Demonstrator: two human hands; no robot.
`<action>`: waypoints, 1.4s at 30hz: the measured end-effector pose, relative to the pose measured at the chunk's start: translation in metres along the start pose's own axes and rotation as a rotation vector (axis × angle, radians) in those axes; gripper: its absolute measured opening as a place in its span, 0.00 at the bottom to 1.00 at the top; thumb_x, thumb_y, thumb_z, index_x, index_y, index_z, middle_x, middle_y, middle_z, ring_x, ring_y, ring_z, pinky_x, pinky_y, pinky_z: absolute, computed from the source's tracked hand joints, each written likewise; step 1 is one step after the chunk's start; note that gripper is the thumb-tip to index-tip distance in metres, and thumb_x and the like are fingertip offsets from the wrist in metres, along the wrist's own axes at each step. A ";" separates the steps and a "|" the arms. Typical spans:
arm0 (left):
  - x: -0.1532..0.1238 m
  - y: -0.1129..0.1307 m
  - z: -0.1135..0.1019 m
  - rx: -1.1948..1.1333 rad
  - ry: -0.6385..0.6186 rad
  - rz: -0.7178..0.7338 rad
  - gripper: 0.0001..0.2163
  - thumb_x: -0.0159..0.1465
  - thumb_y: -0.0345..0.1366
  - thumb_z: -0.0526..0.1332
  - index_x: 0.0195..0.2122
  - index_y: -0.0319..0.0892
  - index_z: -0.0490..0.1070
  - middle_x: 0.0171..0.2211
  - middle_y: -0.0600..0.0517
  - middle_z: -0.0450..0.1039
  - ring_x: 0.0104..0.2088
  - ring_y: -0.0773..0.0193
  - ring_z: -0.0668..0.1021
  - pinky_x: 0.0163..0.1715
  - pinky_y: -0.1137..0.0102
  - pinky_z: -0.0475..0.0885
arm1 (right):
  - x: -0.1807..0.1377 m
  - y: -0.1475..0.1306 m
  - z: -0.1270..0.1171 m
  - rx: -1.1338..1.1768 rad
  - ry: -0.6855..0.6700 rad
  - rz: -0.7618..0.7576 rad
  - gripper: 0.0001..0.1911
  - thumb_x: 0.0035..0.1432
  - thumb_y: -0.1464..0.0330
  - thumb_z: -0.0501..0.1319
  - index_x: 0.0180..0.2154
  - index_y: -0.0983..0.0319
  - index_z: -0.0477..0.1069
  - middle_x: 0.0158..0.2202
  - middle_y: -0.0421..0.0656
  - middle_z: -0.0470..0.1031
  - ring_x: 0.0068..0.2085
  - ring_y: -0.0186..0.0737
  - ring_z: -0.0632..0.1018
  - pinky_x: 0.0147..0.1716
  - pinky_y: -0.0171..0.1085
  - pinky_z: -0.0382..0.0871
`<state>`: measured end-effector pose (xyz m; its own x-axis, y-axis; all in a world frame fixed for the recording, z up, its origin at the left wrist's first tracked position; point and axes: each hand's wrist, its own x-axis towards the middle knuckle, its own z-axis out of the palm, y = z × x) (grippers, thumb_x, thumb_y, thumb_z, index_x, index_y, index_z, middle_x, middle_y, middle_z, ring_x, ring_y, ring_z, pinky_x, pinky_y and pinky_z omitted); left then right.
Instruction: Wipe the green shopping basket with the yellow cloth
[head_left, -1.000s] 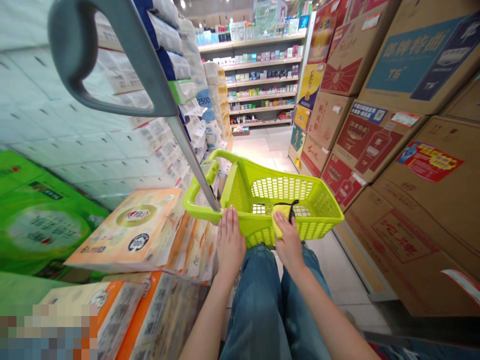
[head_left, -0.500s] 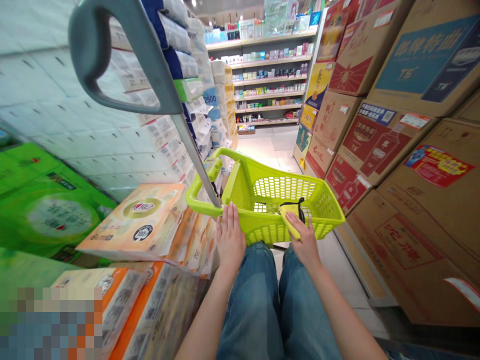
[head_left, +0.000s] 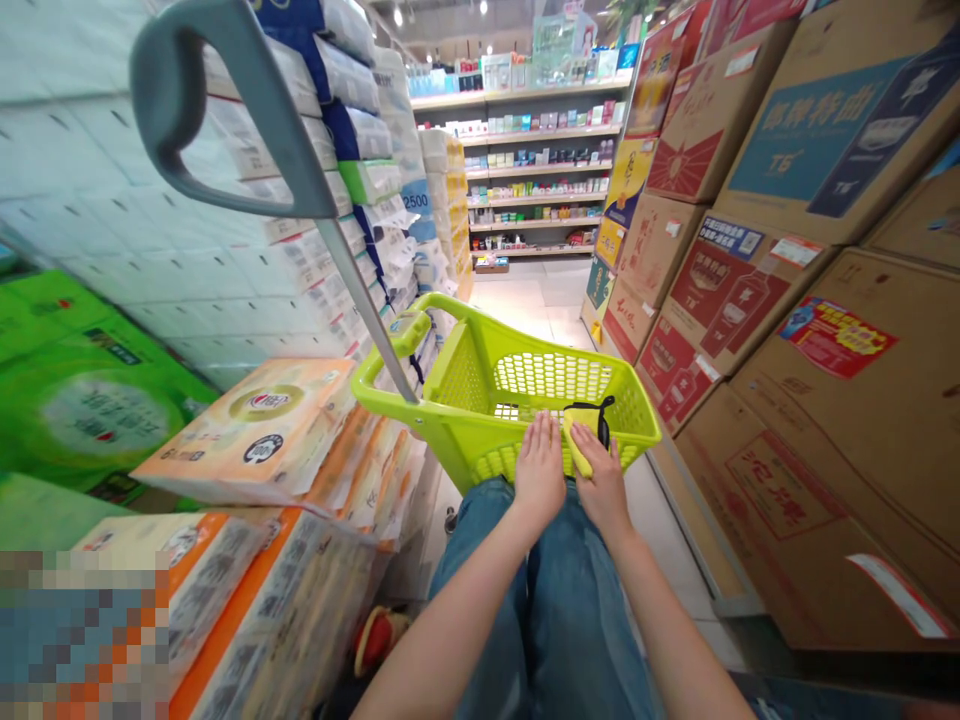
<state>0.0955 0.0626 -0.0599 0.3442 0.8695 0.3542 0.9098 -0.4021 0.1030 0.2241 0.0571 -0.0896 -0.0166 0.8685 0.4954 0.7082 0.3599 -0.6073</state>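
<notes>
In front of my knees stands a lime-green shopping basket (head_left: 442, 425) with perforated walls and a long grey pull handle (head_left: 281, 110) rising at its left. My left hand (head_left: 540, 462) lies on the basket's near rim, fingers stretched out and close together. Just right of it, my right hand (head_left: 600, 480) presses a yellow cloth (head_left: 583, 425) with black edging against the same rim. Part of the cloth hangs over into the basket, and the palm side of the right hand is hidden.
On the left, packs of tissue paper (head_left: 262, 420) are piled beside a tall white stack (head_left: 90, 200). Cardboard cartons (head_left: 810, 400) form a wall on the right. Shelves of small products (head_left: 540, 170) stand across the aisle's far end, beyond a pale tiled floor (head_left: 525, 300).
My left hand has slid rightward along the near rim, from beside the handle's base to beside my right hand. The right hand keeps the cloth on the rim. The view has shifted slightly.
</notes>
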 end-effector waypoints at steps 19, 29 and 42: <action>-0.003 0.020 0.031 0.188 0.146 -0.086 0.32 0.60 0.22 0.50 0.68 0.28 0.49 0.69 0.37 0.50 0.70 0.58 0.49 0.68 0.62 0.54 | 0.002 0.001 0.003 -0.032 -0.042 -0.066 0.42 0.43 0.80 0.50 0.63 0.64 0.62 0.65 0.49 0.63 0.67 0.45 0.62 0.68 0.55 0.47; -0.010 0.021 0.033 0.145 0.193 -0.056 0.36 0.59 0.21 0.50 0.70 0.29 0.40 0.70 0.36 0.47 0.70 0.56 0.48 0.68 0.58 0.55 | -0.017 0.096 -0.056 0.076 0.224 0.172 0.27 0.56 0.70 0.53 0.57 0.60 0.71 0.60 0.49 0.71 0.63 0.48 0.69 0.68 0.60 0.38; -0.007 0.026 0.038 0.183 0.228 -0.125 0.36 0.61 0.22 0.47 0.70 0.29 0.35 0.70 0.38 0.49 0.70 0.60 0.51 0.68 0.61 0.56 | -0.003 0.013 0.001 0.102 -0.060 -0.113 0.40 0.48 0.80 0.50 0.64 0.59 0.62 0.65 0.46 0.63 0.67 0.45 0.62 0.68 0.58 0.42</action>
<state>0.1256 0.0575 -0.0951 0.1853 0.8139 0.5506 0.9755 -0.2201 -0.0029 0.2322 0.0596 -0.0996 -0.1365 0.8380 0.5284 0.6238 0.4870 -0.6113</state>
